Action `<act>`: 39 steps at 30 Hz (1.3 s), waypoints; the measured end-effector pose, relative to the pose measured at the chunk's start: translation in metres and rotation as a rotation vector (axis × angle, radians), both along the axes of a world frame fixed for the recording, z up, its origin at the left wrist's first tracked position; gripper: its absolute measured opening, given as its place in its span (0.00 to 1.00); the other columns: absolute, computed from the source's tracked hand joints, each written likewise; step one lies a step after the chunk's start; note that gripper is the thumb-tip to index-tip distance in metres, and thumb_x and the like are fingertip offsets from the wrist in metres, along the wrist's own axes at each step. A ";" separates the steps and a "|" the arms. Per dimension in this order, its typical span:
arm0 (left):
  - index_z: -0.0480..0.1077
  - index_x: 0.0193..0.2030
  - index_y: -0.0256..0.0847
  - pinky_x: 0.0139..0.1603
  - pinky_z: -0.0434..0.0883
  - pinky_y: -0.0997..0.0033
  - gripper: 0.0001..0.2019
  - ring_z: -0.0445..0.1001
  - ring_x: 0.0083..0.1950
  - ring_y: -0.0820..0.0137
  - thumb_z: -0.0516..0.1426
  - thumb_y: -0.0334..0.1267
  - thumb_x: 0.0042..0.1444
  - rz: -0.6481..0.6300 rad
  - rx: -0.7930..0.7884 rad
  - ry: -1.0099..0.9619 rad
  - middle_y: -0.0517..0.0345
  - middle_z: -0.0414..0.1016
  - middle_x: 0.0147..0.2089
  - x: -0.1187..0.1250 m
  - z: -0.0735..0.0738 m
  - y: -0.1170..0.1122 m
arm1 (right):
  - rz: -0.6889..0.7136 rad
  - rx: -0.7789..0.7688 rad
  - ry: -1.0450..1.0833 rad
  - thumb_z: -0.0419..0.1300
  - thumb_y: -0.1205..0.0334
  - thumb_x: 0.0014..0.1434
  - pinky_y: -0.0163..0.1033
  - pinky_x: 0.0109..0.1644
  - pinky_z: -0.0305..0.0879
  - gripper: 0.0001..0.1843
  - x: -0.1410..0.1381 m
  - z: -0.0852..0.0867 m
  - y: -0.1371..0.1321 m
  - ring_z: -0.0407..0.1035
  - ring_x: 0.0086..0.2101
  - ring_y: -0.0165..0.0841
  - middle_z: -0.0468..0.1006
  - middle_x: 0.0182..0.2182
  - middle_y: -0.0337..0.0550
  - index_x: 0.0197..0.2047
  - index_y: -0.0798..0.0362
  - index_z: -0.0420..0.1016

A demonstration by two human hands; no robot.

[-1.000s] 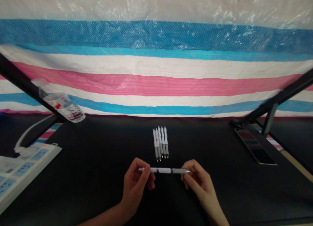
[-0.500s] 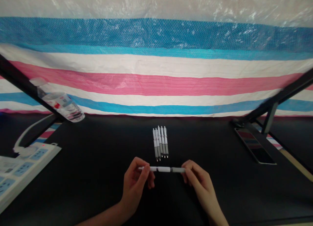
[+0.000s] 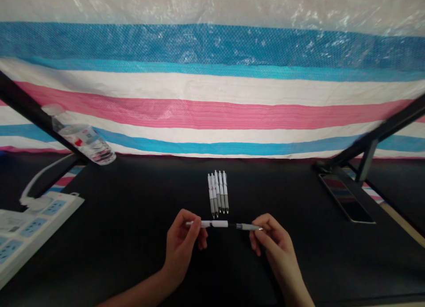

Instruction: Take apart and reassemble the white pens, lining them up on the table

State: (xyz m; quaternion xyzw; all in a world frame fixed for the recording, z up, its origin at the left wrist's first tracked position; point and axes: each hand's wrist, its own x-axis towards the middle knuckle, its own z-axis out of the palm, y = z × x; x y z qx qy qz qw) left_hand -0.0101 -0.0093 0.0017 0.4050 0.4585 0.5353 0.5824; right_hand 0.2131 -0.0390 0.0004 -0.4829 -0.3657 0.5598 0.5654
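A ballpoint pen is held level in two parts between my hands, over the table's middle. My left hand (image 3: 186, 234) pinches the white upper barrel (image 3: 219, 223) near its clicker end. In my right hand (image 3: 270, 236), thumb and fingers close on the grey front section (image 3: 248, 227), its metal tip showing between them. A dark stretch lies between the two parts; whether the refill bridges it I cannot tell. Just beyond my hands, several white-and-grey pens (image 3: 218, 192) lie side by side, tips toward me.
On the black table (image 3: 133, 200), a white power strip (image 3: 43, 223) with a plugged-in cable sits at left. A clear water bottle (image 3: 86, 143) leans behind it. A phone (image 3: 347, 198) lies at right, near a black metal bar (image 3: 381, 130). A striped sheet (image 3: 212, 114) hangs at the back.
The pen was one piece between my hands; now its grey front section has come apart from the white barrel. My right hand has shifted slightly right with the front section.
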 end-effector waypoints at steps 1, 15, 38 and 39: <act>0.66 0.34 0.40 0.20 0.67 0.77 0.14 0.71 0.20 0.74 0.61 0.48 0.61 0.005 0.003 -0.002 0.63 0.74 0.23 -0.001 0.000 0.001 | -0.033 0.009 0.032 0.67 0.52 0.59 0.30 0.23 0.54 0.13 0.002 -0.002 0.000 0.61 0.21 0.27 0.71 0.23 0.37 0.38 0.52 0.73; 0.66 0.34 0.40 0.20 0.68 0.78 0.13 0.71 0.20 0.74 0.61 0.46 0.62 -0.004 0.003 -0.033 0.63 0.74 0.23 -0.002 -0.002 0.001 | -0.366 0.113 0.056 0.64 0.62 0.55 0.30 0.21 0.53 0.03 0.007 -0.004 0.000 0.58 0.22 0.25 0.67 0.31 0.39 0.32 0.51 0.74; 0.66 0.35 0.40 0.18 0.67 0.78 0.17 0.71 0.18 0.74 0.63 0.51 0.59 -0.096 -0.015 -0.049 0.62 0.76 0.23 0.001 0.001 0.002 | 0.027 0.143 -0.317 0.63 0.53 0.65 0.36 0.29 0.71 0.11 -0.006 -0.007 -0.002 0.72 0.26 0.33 0.81 0.31 0.46 0.43 0.52 0.76; 0.66 0.35 0.40 0.18 0.67 0.78 0.17 0.71 0.18 0.74 0.63 0.51 0.59 -0.096 -0.013 -0.054 0.62 0.76 0.23 0.001 0.001 0.002 | 0.031 0.143 -0.328 0.63 0.52 0.65 0.35 0.29 0.71 0.11 -0.006 -0.009 -0.002 0.73 0.26 0.33 0.81 0.31 0.45 0.43 0.52 0.76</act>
